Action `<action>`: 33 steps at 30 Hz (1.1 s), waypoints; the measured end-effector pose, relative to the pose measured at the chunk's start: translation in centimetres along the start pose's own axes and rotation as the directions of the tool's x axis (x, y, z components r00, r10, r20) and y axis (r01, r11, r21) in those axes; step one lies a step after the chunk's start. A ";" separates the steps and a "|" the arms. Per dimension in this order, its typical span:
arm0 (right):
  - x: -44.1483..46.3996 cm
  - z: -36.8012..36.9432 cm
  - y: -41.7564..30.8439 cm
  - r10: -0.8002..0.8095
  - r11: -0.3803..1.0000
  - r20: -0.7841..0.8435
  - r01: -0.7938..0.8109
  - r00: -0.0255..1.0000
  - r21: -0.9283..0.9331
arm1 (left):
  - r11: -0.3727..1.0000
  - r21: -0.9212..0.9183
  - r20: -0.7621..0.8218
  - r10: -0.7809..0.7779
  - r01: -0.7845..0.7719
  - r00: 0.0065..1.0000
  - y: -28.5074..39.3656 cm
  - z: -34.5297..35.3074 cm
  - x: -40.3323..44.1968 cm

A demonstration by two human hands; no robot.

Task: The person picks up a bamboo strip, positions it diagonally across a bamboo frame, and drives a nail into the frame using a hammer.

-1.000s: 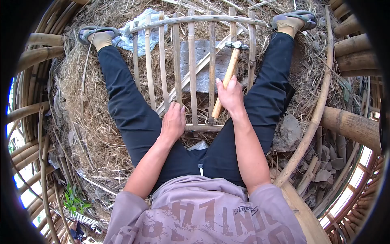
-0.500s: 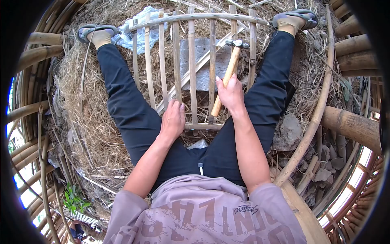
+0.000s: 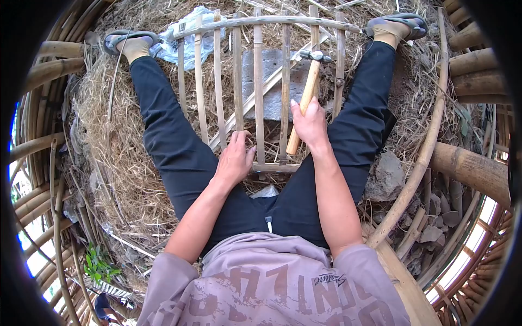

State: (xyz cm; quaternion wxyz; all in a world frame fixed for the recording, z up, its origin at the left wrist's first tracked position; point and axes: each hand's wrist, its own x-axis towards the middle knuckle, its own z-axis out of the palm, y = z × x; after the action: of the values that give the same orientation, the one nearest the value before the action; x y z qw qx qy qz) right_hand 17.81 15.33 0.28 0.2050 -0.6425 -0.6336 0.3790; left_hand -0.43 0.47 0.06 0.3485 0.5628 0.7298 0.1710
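Between my legs lies a slatted bamboo frame (image 3: 258, 81), its curved crosspiece at the far end and a straight one near my lap. My right hand (image 3: 310, 122) is wrapped round the wooden handle of a hammer (image 3: 308, 89), whose metal head points away from me over the right slats. At the near end of a middle-left slat, my left hand (image 3: 235, 157) rests with fingers bent and the thumb apart. Its fingertips touch the slat's lower end; whether they grip it is hard to see.
A grey stone block (image 3: 269, 81) lies beneath the frame, a diagonal bamboo strip across it. Beside my left foot is a clear plastic bag (image 3: 187, 41). Straw (image 3: 125, 157) covers the ground. Rocks (image 3: 385, 176) and a curved pole (image 3: 429, 136) stand at the right.
My left thumb has spread away from the fingers, and that hand has moved slightly. The hammer in my right hand has tilted a little more upright.
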 end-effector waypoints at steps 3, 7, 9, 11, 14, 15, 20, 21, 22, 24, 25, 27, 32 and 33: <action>0.0 0.0 0.1 -0.004 1.000 0.001 0.004 1.000 -0.008 | 1.000 0.019 0.031 -0.023 0.023 0.999 -0.1 0.0 0.0; 0.1 0.0 0.0 -0.003 1.000 0.012 0.003 1.000 -0.020 | 0.999 0.042 0.046 -0.016 0.014 0.999 -0.3 0.2 -0.1; 0.1 0.1 0.1 -0.007 1.000 0.010 0.007 1.000 -0.029 | 0.999 0.035 0.062 -0.031 0.029 0.998 -0.3 0.2 -0.1; 0.2 0.3 0.4 -0.006 0.999 0.009 0.007 1.000 -0.039 | 0.999 0.034 0.066 -0.032 0.030 0.997 -0.3 0.2 0.0; 0.0 -0.1 -0.3 0.014 1.000 0.026 -0.014 1.000 -0.022 | 0.998 0.033 0.102 -0.056 0.053 0.993 0.5 -0.5 0.1; 0.0 -0.1 -0.4 0.013 1.000 0.026 -0.013 1.000 -0.025 | 0.998 0.041 0.093 -0.048 0.044 0.994 0.4 -0.4 0.1; 0.1 0.0 0.1 -0.020 1.000 0.021 0.020 1.000 -0.017 | 0.998 0.056 0.089 -0.034 0.029 0.995 0.4 -0.4 -0.1; 0.1 0.0 0.1 -0.014 1.000 0.023 0.015 1.000 -0.017 | 0.998 0.053 0.088 -0.030 0.026 0.996 0.3 -0.4 -0.1; 0.1 0.0 0.1 -0.009 1.000 0.025 0.010 1.000 -0.018 | 0.998 0.050 0.087 -0.027 0.022 0.996 0.2 -0.2 -0.1; 0.2 0.1 0.1 -0.009 1.000 0.028 0.010 1.000 -0.021 | 0.999 0.046 0.088 -0.021 0.017 0.996 0.1 -0.2 -0.1; 0.2 0.1 0.2 -0.014 1.000 0.028 0.014 1.000 -0.024 | 0.999 0.044 0.089 -0.019 0.016 0.996 0.1 -0.2 0.0; 0.2 0.2 0.3 -0.018 0.999 0.029 0.019 0.999 -0.026 | 0.999 0.044 0.090 -0.018 0.014 0.996 0.1 -0.2 -0.1; 0.2 0.2 0.3 -0.020 0.999 0.024 0.020 1.000 -0.026 | 0.999 0.047 0.087 -0.008 0.004 0.996 0.2 -0.4 -0.1; 0.2 0.2 0.5 -0.022 0.999 0.025 0.023 0.999 -0.031 | 0.999 0.049 0.092 -0.011 0.007 0.996 0.3 -0.4 -0.1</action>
State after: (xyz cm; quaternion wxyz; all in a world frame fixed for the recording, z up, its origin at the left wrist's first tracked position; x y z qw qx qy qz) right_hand 17.94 15.38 -0.23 0.1913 -0.6339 -0.6492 0.3744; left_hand -0.50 0.53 0.59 0.3687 0.5751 0.7194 0.1256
